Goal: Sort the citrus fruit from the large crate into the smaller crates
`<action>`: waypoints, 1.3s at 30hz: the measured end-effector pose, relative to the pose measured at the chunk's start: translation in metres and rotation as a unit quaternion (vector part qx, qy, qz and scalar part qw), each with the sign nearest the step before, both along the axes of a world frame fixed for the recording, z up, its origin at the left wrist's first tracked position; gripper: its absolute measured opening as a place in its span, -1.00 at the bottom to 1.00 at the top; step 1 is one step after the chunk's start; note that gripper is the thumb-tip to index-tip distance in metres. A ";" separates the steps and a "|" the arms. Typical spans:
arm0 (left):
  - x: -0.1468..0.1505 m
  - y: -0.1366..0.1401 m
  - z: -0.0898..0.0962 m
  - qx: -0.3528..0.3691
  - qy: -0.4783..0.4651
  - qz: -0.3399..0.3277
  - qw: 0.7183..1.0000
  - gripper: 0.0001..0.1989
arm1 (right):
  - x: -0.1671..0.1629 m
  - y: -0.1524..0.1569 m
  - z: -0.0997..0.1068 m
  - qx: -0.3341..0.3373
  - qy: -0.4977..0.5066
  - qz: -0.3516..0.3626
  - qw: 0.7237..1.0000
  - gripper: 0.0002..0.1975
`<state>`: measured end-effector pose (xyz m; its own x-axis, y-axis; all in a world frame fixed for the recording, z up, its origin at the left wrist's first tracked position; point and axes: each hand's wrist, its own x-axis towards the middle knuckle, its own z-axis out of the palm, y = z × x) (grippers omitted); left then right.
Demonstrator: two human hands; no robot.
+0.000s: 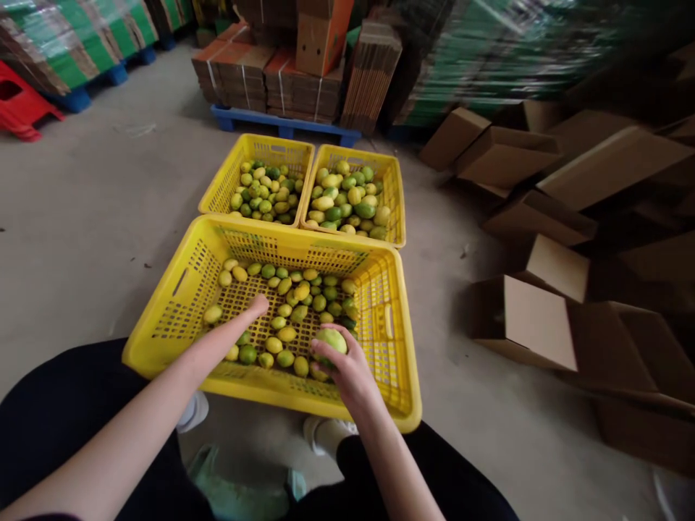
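Pale-green fruit (333, 339) is in the right hand (354, 367), fingers clamped round it: thumb across the near side, a finger over the far side. Grip covers too much of it to call the long axis; what shows looks near round. Right hand comes in from the near right, so the fruit sits at the fingertips, on the far-left side of the palm.

Left hand (260, 305) is left of that fruit and slightly farther out, well apart from it. Fingers curled, back of the hand toward camera; cannot tell if they hold anything. Nearest loose piece on its right is a yellow-green lemon (285, 310), just beside, no visible contact. Next one nearer the body, a yellow lemon (287, 333), lies with its long axis roughly crosswise. Gap between the hands has several loose fruits, so left is the closer hand for the left part of that patch, right for the near-right corner.

Both hands are over the large yellow crate (239, 383), slotted floor partly showing. Beyond its far wall: two smaller crates side by side, left (209, 195) and right (399, 206), each with more fruit. Cardboard boxes (540, 325) off right, blue pallet (285, 126) behind.
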<state>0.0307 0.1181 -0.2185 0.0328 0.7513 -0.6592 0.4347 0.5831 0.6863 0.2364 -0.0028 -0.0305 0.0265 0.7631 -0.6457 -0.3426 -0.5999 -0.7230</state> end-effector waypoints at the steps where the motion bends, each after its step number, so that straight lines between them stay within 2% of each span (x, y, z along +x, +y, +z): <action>1: -0.001 0.004 -0.008 0.016 0.035 0.000 0.999 -0.95 | 0.002 -0.001 -0.001 -0.007 0.007 -0.009 1.000 -0.47; 5: 0.000 0.033 -0.031 0.066 0.140 -0.040 0.987 -0.78 | 0.009 -0.006 -0.006 -0.043 0.020 -0.038 0.998 -0.47; 10: 0.010 0.058 -0.052 0.092 0.199 -0.121 0.968 -0.57 | 0.018 -0.012 -0.002 -0.070 0.115 -0.092 0.987 -0.64; 14: 0.015 0.058 -0.057 0.083 0.240 -0.118 0.960 -0.60 | 0.028 -0.012 0.003 -0.023 0.094 -0.133 0.986 -0.57; 18: 0.010 0.059 -0.044 0.066 0.223 -0.079 0.969 -0.71 | 0.034 -0.011 0.008 0.056 0.014 -0.047 0.997 -0.38; 20: 0.006 0.060 -0.029 0.054 0.179 -0.066 0.980 -0.73 | 0.038 -0.011 0.013 0.080 -0.001 -0.025 0.997 -0.35; 21: 0.004 0.060 -0.019 0.048 0.149 -0.061 0.986 -0.73 | 0.040 -0.010 0.017 0.086 0.004 -0.035 0.996 -0.36; 24: 0.000 0.059 0.021 0.040 0.044 -0.046 0.997 -0.75 | 0.049 -0.008 0.031 0.105 0.053 -0.122 0.986 -0.49; 26: -0.003 0.060 0.055 0.044 -0.022 -0.037 0.998 -0.75 | 0.053 -0.006 0.041 0.126 0.087 -0.162 0.975 -0.64; 28: -0.006 0.060 0.096 0.055 -0.070 -0.030 0.996 -0.68 | 0.053 -0.004 0.047 0.143 0.104 -0.152 0.973 -0.73; 31: -0.009 0.051 0.164 0.085 -0.149 -0.025 0.985 -0.54 | 0.045 -0.002 0.050 0.146 0.108 -0.095 0.979 -0.68; 34: -0.009 0.021 0.219 0.086 -0.268 -0.028 0.959 -0.48 | 0.027 -0.003 0.052 0.136 0.119 -0.060 0.982 -0.62; 36: -0.010 -0.007 0.240 0.058 -0.287 -0.034 0.956 -0.46 | 0.013 -0.007 0.056 0.133 0.123 -0.042 0.983 -0.60; 39: -0.016 -0.045 0.248 -0.003 -0.261 -0.040 0.964 -0.49 | -0.007 -0.015 0.063 0.141 0.102 -0.006 0.985 -0.55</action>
